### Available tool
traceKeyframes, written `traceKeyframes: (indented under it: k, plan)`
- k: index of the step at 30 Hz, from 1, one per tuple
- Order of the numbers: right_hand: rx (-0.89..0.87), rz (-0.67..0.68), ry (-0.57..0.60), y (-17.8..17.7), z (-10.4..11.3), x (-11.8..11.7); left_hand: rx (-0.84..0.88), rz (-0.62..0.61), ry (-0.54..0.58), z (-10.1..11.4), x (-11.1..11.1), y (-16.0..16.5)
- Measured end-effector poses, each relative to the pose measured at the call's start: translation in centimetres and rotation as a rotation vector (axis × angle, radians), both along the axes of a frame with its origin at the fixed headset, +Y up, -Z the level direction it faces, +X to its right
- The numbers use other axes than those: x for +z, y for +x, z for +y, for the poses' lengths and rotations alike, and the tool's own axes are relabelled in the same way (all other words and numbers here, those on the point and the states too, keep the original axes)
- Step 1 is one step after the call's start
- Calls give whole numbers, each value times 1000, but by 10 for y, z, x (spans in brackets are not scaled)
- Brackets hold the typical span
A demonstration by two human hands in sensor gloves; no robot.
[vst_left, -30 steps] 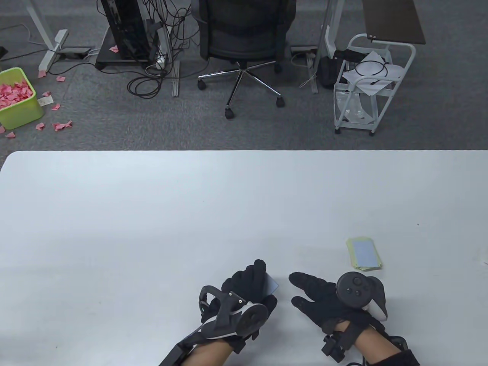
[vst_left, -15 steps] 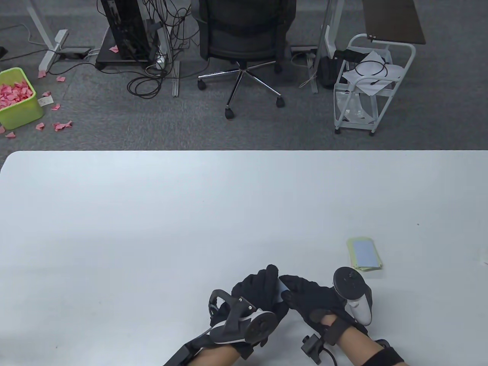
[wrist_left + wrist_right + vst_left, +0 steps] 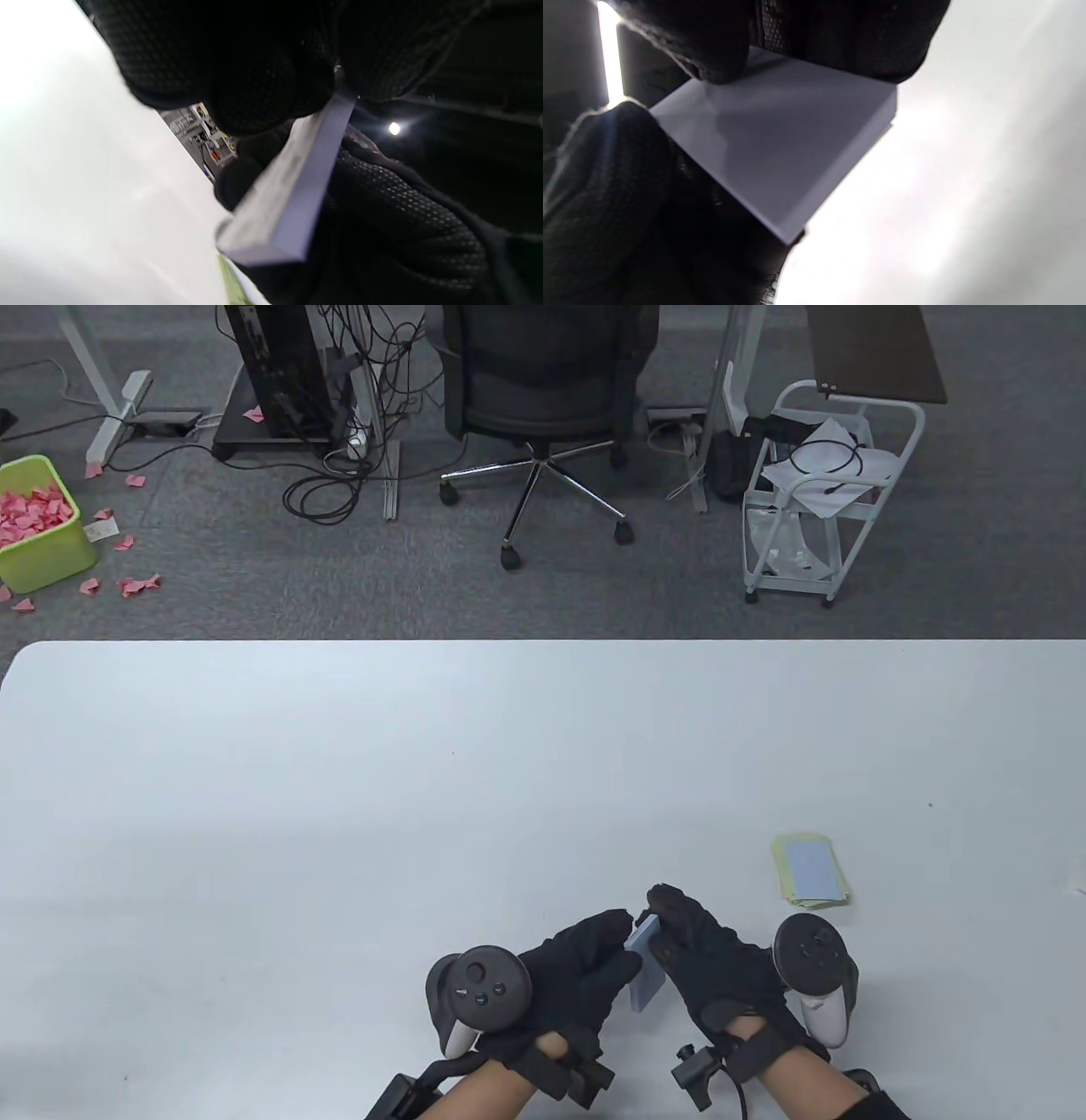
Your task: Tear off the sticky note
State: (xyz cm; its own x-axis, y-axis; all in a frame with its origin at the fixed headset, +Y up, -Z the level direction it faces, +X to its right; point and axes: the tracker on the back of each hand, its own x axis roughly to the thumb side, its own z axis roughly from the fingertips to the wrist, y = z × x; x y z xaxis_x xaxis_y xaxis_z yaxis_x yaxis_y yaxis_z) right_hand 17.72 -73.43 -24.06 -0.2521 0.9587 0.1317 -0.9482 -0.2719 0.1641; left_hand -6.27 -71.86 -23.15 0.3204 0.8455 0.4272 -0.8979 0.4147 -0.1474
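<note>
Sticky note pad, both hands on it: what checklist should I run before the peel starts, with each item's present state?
1. Pad off the table: ok.
2. Left hand holds the pad: ok.
3. Right hand fingers at its far corner: ok.
4. Only the top sheet pinched: cannot tell.
5. Top sheet lifted from the pad: not ok, it lies flat.
6. Loose notes out of the way: ok.

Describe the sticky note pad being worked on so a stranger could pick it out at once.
On the white table, look at the near edge, where the left hand and right hand meet. The sticky note pad is the pale blue block held between them, off the surface. The loose notes lie flat, alone, beyond the right hand.
</note>
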Motion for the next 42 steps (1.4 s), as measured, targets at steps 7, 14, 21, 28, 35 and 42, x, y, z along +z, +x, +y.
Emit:
traceKeyframes:
  k: [7,14,21,28,35,42]
  plan:
    - [-52,31,99,-8,6,7,189,-117,-203,-20,-6,4]
    - [45,98,172,-16,6,10,180,-86,-147,-18,-2,6]
    - [267,104,451,-28,20,26,260,-104,-172,-19,3,10]
    - [429,242,595,-36,25,33,404,-172,-324,-30,0,8]
    - [394,257,559,-28,23,28,570,-262,-473,-42,-1,12]
    - [424,260,577,-30,21,27,586,-253,-490,-44,-1,12]
